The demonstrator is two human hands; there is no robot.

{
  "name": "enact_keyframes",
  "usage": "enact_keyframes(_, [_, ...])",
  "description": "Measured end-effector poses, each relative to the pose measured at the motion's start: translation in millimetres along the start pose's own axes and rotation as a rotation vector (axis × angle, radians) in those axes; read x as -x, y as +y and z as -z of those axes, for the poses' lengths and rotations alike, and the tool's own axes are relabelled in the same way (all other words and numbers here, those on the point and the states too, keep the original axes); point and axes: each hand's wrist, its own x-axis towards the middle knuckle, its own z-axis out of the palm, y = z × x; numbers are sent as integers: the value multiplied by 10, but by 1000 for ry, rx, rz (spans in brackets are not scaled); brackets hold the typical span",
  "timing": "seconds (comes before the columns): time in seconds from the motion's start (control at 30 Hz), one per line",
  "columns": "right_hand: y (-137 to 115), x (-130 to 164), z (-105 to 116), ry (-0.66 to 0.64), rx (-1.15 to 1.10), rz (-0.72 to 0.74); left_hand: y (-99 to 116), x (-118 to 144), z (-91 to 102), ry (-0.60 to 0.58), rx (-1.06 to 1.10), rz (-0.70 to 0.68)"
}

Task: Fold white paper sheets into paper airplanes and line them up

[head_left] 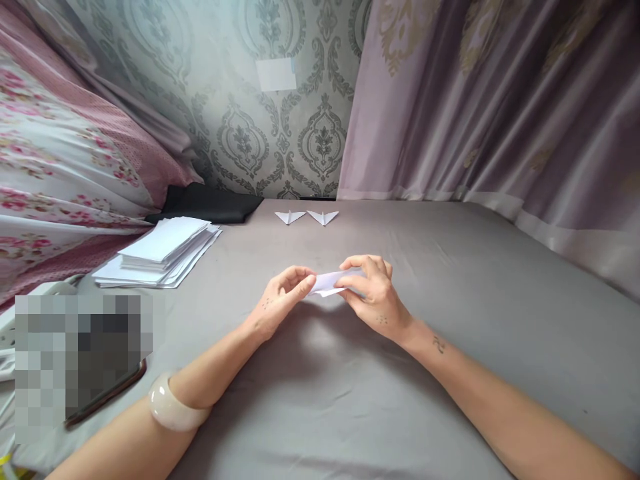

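A small folded sheet of white paper is held up between my two hands, a little above the grey cloth surface. My left hand pinches its left end between thumb and fingers. At the other end, my right hand grips the paper, its fingers covering part of the folds. Farther back lie two folded paper planes, the left plane and the right plane, side by side with their wings spread.
A stack of white paper sits at the left, in front of a folded black cloth. Nearer on that side is a phone-like object, partly blurred out, beside white cables. Curtains hang at the right; floral fabric drapes at the left.
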Motion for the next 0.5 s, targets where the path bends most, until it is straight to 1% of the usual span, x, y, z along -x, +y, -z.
enact_keyframes(0.1, [-45, 7, 14, -63, 91, 56, 3, -2, 2, -30, -5, 63])
enact_keyframes(0.17, [-48, 22, 5, -107, 130, 70, -37, -19, -11, -22, 21, 86])
enact_keyframes(0.23, [-20, 41, -9, -141, 152, 92, -97, -50, -8, 52, 62, 89])
enact_keyframes(0.3, [38, 58, -24, -162, 168, 125, -156, -92, 26, 193, 83, 95])
enact_keyframes(0.37, [111, 71, -42, -169, 175, 175, -202, -137, 86, 331, 64, 134])
enact_keyframes(0.43, [184, 80, -67, -179, 174, 241, -236, -175, 148, 401, 25, 200])
enact_keyframes(0.5, [244, 90, -99, -200, 170, 303, -263, -201, 191, 422, -31, 241])
